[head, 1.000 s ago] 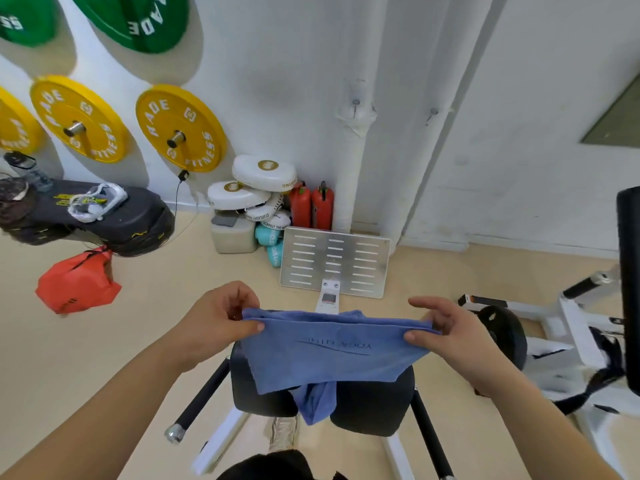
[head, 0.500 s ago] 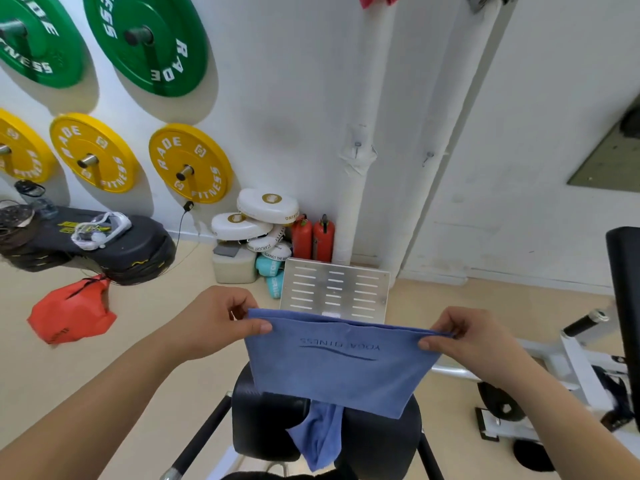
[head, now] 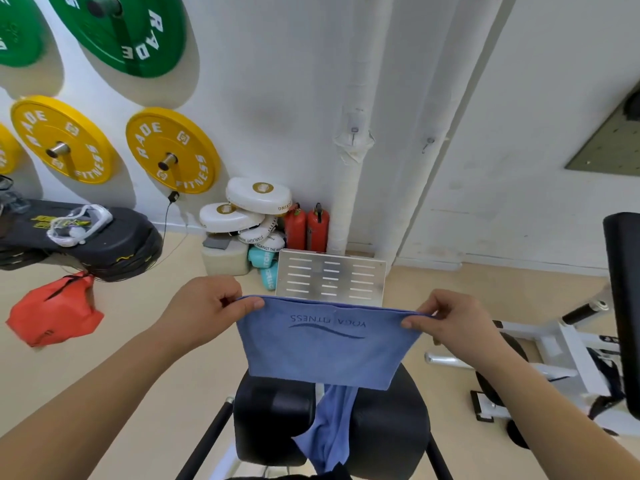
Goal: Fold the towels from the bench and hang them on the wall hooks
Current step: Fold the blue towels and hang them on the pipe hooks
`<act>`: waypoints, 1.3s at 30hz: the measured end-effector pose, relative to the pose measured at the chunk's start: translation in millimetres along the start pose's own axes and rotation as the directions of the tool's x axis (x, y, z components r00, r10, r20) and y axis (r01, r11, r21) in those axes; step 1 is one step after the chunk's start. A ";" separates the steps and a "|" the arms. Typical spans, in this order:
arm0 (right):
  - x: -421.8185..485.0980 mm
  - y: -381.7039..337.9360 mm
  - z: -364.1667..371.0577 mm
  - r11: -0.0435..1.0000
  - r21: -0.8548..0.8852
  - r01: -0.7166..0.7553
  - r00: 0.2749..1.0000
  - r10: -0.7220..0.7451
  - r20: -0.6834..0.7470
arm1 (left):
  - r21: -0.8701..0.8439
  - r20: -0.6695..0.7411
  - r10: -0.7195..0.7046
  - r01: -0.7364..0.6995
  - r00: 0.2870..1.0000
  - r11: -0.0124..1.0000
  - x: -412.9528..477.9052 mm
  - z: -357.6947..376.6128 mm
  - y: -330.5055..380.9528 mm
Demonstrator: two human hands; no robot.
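Observation:
A blue towel point(head: 325, 348) with dark "YOGA FITNESS" lettering hangs folded in front of me, stretched between both hands. My left hand point(head: 204, 311) pinches its upper left corner. My right hand point(head: 450, 322) pinches the upper right corner. A loose tail of the same towel point(head: 332, 431) droops below the fold over the black padded bench point(head: 273, 420). Two small wall hooks, a left hook point(head: 353, 131) and a right hook point(head: 428, 143), stick out of the white wall above and beyond the towel.
A slotted metal plate point(head: 330, 278) leans at the wall base, with white pads point(head: 258, 195) and red canisters point(head: 306, 226) beside it. Yellow weight plates point(head: 173, 150) and green weight plates point(head: 131, 29) hang on the left wall. An orange bag point(head: 53, 313) hangs at the left. A white machine frame point(head: 561, 344) stands on the right.
Both hands have lifted the towel higher and pulled it taut, away from the bench. My view has tilted upward, bringing the wall and hooks more into sight.

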State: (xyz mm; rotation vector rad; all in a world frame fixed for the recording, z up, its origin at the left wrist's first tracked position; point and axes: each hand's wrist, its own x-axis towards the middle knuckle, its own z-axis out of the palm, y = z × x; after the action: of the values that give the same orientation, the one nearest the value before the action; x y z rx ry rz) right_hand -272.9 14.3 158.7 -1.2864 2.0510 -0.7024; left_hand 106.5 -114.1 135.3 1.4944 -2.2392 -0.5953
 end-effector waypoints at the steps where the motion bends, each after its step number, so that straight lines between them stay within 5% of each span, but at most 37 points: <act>1: 2.2 -4.4 1.4 1.000 0.027 -0.003 1.000 0.003 -0.008 | 0.036 -0.009 0.025 -0.025 1.000 0.999 3.7 -1.1 -2.2; 5: 0.9 -12.0 6.7 0.989 0.146 0.029 0.998 -0.020 -0.062 | -0.079 -0.054 0.096 -0.101 0.994 0.992 6.4 -10.0 -3.7; 8: -11.6 -2.8 14.3 0.987 0.153 0.044 0.998 -0.036 -0.056 | -0.219 -0.043 -0.016 0.006 0.999 0.976 -7.6 -7.5 -2.3; 12: -37.3 39.5 44.7 0.994 0.107 -0.010 1.000 0.008 0.019 | -0.354 0.171 -0.159 0.211 0.972 0.911 -44.8 19.6 -19.2; 20: -80.8 118.2 120.8 0.977 -0.096 -0.190 0.928 0.210 0.308 | -0.115 0.422 -0.356 0.439 0.834 0.891 -132.2 112.2 -61.4; 32: -112.2 153.8 106.8 0.971 -0.230 -0.060 0.879 0.161 0.449 | -0.089 0.434 -0.364 0.441 0.824 0.893 -189.1 116.9 -42.3; 39: -81.5 156.5 126.0 0.977 -0.131 -0.166 0.900 0.204 0.386 | -0.073 0.434 -0.384 0.457 0.815 0.887 -154.2 137.7 -51.7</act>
State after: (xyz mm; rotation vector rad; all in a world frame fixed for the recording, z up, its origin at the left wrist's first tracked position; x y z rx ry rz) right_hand -245.4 135.1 -19.3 -1.1526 1.8510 -0.2317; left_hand 128.7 29.9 -20.2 1.9313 -2.0536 -1.3192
